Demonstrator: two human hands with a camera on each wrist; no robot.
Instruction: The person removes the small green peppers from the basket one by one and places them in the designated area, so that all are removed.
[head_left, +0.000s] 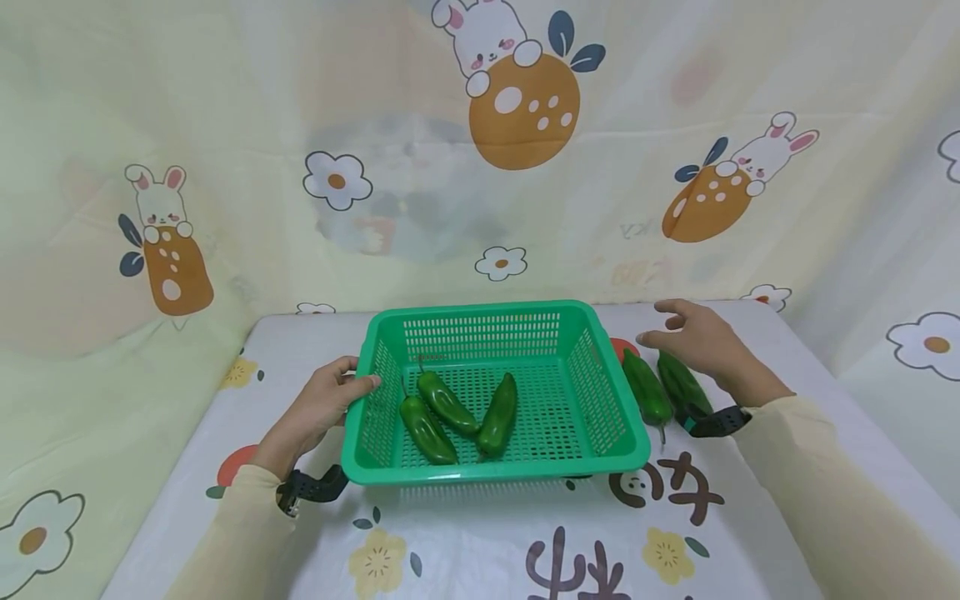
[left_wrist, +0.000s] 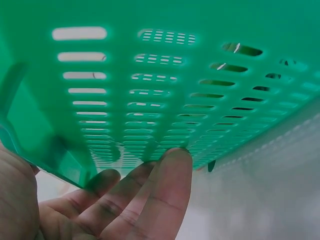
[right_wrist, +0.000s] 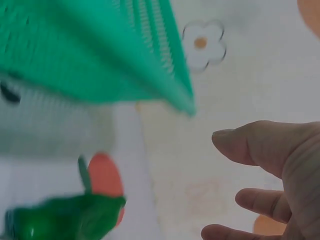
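A green plastic basket [head_left: 495, 473] with slotted walls contains three green peppers, among them one on the left [head_left: 427, 432] and one on the right [head_left: 498, 417]. At the basket's left side my left hand [head_left: 324, 404] grips the rim, thumb on top; in the left wrist view its fingers [left_wrist: 167, 195] press against the slotted outer wall. My right hand [head_left: 697, 337] hovers right of the basket with thumb and fingers apart, holding nothing. Beneath and beside it lie two more green peppers, one nearer the basket [head_left: 647, 388] and one partly hidden by the hand [head_left: 682, 385].
A white tablecloth [head_left: 442, 542] printed with flowers and brown lettering covers the table. Behind it hangs a pale curtain [head_left: 405, 275] with rabbit and flower prints, which also closes off both sides. Each wrist wears a black strap, such as the right strap [head_left: 717, 422].
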